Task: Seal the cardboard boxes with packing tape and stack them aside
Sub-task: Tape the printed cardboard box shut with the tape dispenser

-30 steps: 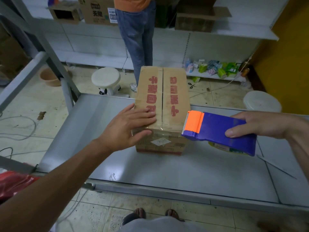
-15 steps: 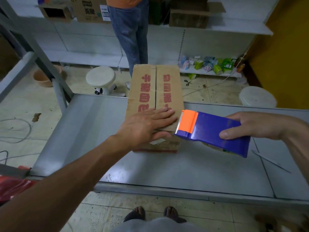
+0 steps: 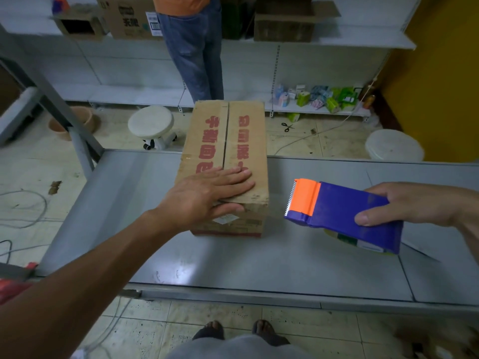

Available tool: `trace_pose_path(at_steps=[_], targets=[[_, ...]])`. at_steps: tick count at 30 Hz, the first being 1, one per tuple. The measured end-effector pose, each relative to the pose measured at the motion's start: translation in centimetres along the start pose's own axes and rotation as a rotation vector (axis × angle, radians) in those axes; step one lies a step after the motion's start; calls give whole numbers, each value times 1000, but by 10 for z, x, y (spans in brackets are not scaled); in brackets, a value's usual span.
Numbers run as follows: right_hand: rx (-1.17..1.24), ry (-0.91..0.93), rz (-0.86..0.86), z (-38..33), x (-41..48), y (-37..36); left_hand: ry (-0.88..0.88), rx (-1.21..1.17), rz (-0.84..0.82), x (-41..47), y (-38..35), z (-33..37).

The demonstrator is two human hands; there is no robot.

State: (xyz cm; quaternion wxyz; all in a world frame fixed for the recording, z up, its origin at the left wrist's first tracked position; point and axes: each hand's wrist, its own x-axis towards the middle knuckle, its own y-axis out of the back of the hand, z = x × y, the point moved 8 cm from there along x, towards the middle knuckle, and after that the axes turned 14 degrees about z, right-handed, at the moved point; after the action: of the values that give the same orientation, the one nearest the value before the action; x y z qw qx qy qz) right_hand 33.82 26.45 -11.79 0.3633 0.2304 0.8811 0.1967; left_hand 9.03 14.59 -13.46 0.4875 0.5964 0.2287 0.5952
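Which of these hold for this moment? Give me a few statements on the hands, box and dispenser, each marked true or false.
1. The left hand lies flat on the near end of the cardboard box top. True.
2. The right hand presses the tape dispenser onto the box's seam. False: it holds the dispenser clear of the box, off to its right.
3. The box stands on the grey table. True.
4. The dispenser's orange toothed end points away from the box. False: it points toward the box.
5. The scissors lie on the table. False: they lie on the floor beyond it.
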Motion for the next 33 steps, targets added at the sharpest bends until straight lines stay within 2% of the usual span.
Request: trace_pose_path(at_steps=[3, 5, 7, 13, 16, 19, 22, 24, 27, 28, 30, 33], targets=[[-35, 8, 11, 0, 1, 0, 51, -41, -22, 1, 3, 1], [-60, 8, 30, -4, 4, 2, 200, -95, -56, 4, 9, 0], [-83, 12, 47, -6, 5, 6, 297, -31, -81, 15, 8, 7], [-139, 35, 59, 0, -1, 18, 297, 354, -43, 24, -14, 33], [-203, 64, 74, -12, 4, 10, 327, 327, -107, 13, -15, 23], [-324, 57, 122, -22, 12, 6, 306, 310, -118, 11, -16, 25], [-412, 66, 101, -36, 15, 4, 310, 310, -130, 13, -19, 28], [-537, 72, 167, -42, 28, 7, 319, 307, -132, 14, -17, 28], [-1092, 22, 260, -9, 45, 15, 328, 224, -133, 10, -13, 23], [-1145, -58, 241, 20, 48, 17, 310, 212, -126, 10, -13, 25], [-1056, -158, 223, 64, 57, 24, 288, 238, -99, 12, -13, 27], [-1019, -54, 350, 77, 56, 27, 314, 203, -94, 14, -14, 28]])
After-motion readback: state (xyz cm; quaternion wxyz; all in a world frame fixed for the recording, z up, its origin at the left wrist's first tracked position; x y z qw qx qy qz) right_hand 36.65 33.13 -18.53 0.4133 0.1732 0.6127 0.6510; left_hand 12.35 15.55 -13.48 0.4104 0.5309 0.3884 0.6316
